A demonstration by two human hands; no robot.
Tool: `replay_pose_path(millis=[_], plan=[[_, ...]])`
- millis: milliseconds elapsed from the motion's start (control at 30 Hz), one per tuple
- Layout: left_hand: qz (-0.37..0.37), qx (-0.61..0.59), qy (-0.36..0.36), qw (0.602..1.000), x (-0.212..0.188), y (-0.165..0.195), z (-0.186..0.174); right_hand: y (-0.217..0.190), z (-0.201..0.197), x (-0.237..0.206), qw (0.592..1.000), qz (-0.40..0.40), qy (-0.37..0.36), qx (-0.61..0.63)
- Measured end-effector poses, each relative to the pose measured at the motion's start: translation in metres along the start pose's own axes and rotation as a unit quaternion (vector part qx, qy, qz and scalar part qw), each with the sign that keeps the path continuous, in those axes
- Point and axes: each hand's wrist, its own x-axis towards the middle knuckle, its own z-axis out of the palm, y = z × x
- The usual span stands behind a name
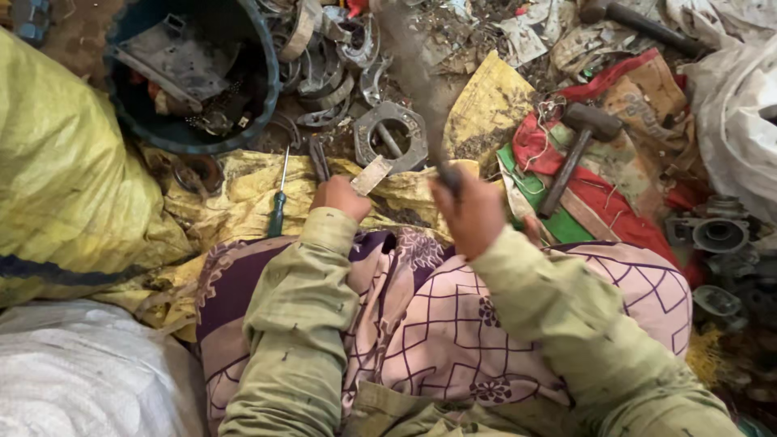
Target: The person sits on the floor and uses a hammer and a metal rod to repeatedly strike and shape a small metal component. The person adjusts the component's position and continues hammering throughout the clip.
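At the far left of the frame a yellow sack (65, 170) bulges, and above it to the right sits a dark blue bucket (190, 73) with flat metal scrap inside. Just below the bucket, a green-handled screwdriver (278, 202) lies on the yellow cloth (235, 202), its long axis near vertical in the picture, tip toward the bucket, just left of the left hand.

The left hand (341, 197), at centre frame, is clenched around a small flat metal piece (371, 175) that sticks out up and to the right from the fist, tilted toward the other hand. A thin dark tool (319, 159) lies beside the knuckles; whether the hand touches it I cannot tell.

Directly above the metal piece lies a squarish grey metal plate with a round hole (391, 136), near both hands and between them, slightly nearer the left.

The right hand (468, 212) is clenched on the handle of a long tool (413, 77), blurred, whose axis runs up and left from the fist toward the top centre of the frame, so that it passes above the plate and the held piece.

Further right, a hammer (576, 150) rests on red and green cloth (599, 202), head upper right, handle slanting down-left toward the right hand, apart from it. At the right edge sits a grey cast metal housing (716, 231).
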Motion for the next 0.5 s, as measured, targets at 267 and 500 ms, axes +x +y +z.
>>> replay_pose_path(millis=[267, 500], plan=[[-0.002, 0.008, -0.003, 1.000, 0.001, -0.004, 0.005, -0.003, 0.007, 0.006, 0.985, -0.009, -0.074, -0.154], [-0.010, -0.005, 0.015, 1.000, 0.004, -0.004, 0.004, -0.003, 0.009, -0.001, 0.996, -0.066, 0.001, -0.059]])
